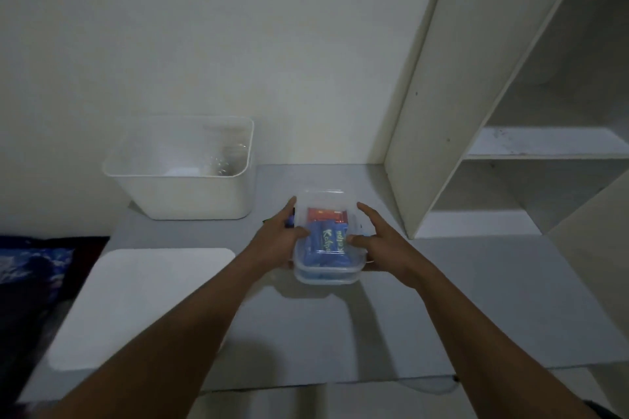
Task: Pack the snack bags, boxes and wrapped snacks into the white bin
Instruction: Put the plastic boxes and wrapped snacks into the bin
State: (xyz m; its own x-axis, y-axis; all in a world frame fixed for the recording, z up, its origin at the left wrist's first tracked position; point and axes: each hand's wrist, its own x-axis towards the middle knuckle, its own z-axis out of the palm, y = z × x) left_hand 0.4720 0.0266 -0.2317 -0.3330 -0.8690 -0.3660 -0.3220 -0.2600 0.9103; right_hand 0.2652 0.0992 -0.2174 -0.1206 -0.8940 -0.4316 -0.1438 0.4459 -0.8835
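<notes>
While both forearms reach forward over the grey table, the left hand and the right hand clasp a clear box from either side. Each thumb is curled over the top of the box, and the other fingers run along its side walls, those of the right hand somewhat spread. The box sits squarely between the two palms and seems raised a little off the table, with its shadow lying just below.

Through the clear plastic show several blue packets (their pale green lettering begins "Kalp", the rest being too blurred to read, and one word is upside down) and, behind them, a red packet whose print is illegible.

The white bin stands at the far left of the table against the wall, well apart from the hands. Something clear and shiny lies inside it, too dim to name. A flat white lid rests on the table to the left of the arms. A white shelf unit stands to the right.
</notes>
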